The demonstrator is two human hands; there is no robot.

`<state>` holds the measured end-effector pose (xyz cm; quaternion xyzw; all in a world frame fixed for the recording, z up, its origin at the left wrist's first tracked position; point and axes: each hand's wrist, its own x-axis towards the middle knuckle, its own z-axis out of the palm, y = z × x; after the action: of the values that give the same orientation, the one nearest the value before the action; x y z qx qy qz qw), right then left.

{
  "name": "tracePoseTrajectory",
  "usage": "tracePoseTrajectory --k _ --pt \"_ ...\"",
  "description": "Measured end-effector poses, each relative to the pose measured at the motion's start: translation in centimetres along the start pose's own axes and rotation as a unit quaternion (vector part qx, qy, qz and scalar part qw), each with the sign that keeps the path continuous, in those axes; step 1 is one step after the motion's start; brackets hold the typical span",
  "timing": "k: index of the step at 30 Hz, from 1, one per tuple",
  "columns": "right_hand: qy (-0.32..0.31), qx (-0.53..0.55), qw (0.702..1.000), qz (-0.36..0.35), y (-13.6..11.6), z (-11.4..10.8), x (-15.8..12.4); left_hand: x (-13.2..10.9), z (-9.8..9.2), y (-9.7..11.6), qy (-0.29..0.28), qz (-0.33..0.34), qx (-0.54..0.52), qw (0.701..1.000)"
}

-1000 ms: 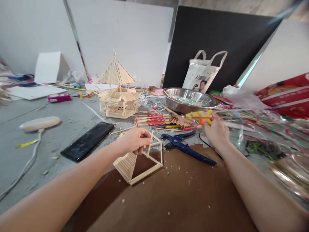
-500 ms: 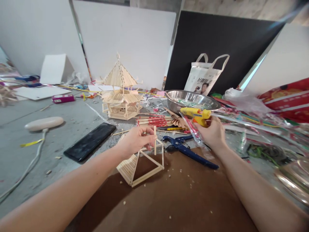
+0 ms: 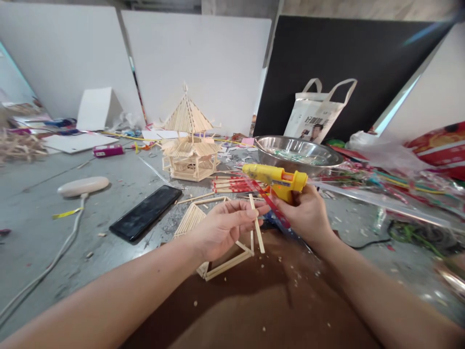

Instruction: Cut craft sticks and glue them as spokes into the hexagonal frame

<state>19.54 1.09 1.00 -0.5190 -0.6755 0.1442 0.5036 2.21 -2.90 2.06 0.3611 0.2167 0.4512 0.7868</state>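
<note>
Head camera view: near the middle of the frame, the left hand [image 3: 227,228] pinches a thin wooden stick [image 3: 259,235] between thumb and fingers, the stick leaning slightly, its upper end tipped toward the left. Just right of centre, the right hand [image 3: 308,211] has its fingers closed around the handle of a yellow glue gun [image 3: 267,173], whose nozzle points left, above the stick's upper end in the frame and apart from it. A red plastic strip [image 3: 271,203] slants down beside the right hand; whether the fingers grip it cannot be told. Below and behind the left hand, partly hidden by it, a stick frame [image 3: 230,265] lies at lower centre on a brown sheet [image 3: 276,315], one panel filled with close-set sticks. Farther back, left of the upper centre, stands a stick pavilion [image 3: 191,162] with two roof tiers. A black phone [image 3: 145,213] lies left of the left hand. Red-marked sticks [image 3: 232,184] lie behind the stick frame, and a metal basin [image 3: 331,154] sits at upper right before a white bag [image 3: 308,116].
</note>
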Motion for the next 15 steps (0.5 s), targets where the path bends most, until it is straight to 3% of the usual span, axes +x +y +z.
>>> tracePoseTrajectory --k 7,10,15 --pt "-0.006 0.119 0.993 -0.005 -0.7 0.4 0.0 0.0 -0.4 0.3 -0.001 0.014 0.011 1.0" --pt "0.016 0.102 0.995 0.013 -0.5 0.1 0.5 -0.4 0.0 0.2 -0.04 0.013 0.073 0.996" --pt "0.072 0.082 0.994 0.032 1.7 -0.9 2.0 -1.7 1.7 0.0 -0.137 -0.046 0.193 0.97"
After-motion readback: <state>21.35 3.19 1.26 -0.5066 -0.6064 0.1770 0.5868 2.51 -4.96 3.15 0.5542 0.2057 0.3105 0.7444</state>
